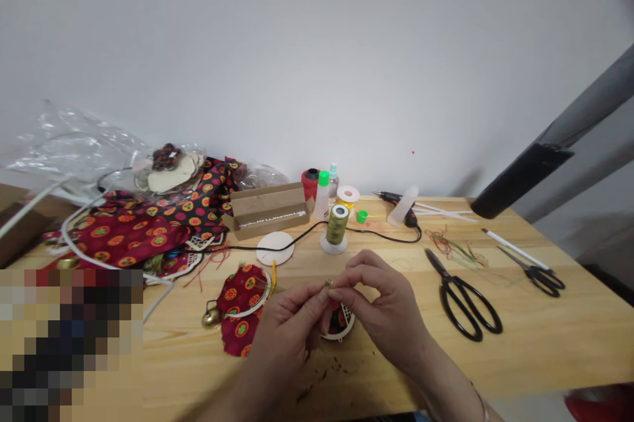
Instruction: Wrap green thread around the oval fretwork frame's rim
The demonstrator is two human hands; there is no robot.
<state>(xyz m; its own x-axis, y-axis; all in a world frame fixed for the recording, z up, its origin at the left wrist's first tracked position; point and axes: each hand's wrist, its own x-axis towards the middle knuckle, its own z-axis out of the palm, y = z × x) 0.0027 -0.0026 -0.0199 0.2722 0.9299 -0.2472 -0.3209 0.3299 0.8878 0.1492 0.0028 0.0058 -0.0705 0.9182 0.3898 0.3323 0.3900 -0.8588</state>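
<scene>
My left hand [290,323] and my right hand [381,300] meet above the wooden table [545,336], fingertips pinched together on a tiny gold-coloured piece [328,283] that is too small to name. Just beneath them lies a small round red-patterned fabric piece with a white rim [341,323]. To their left sits a larger red floral fabric piece on a white ring [242,303] with a brass bell [211,316] at its edge. An olive thread spool [337,225] stands just beyond my hands.
Large black scissors [463,300] lie to the right, smaller scissors [537,273] farther right. A glue gun [401,205], bottles, a cardboard box [270,211], a white disc [275,247] and piled red floral fabric [133,230] fill the back and left. A blurred patch covers the lower left.
</scene>
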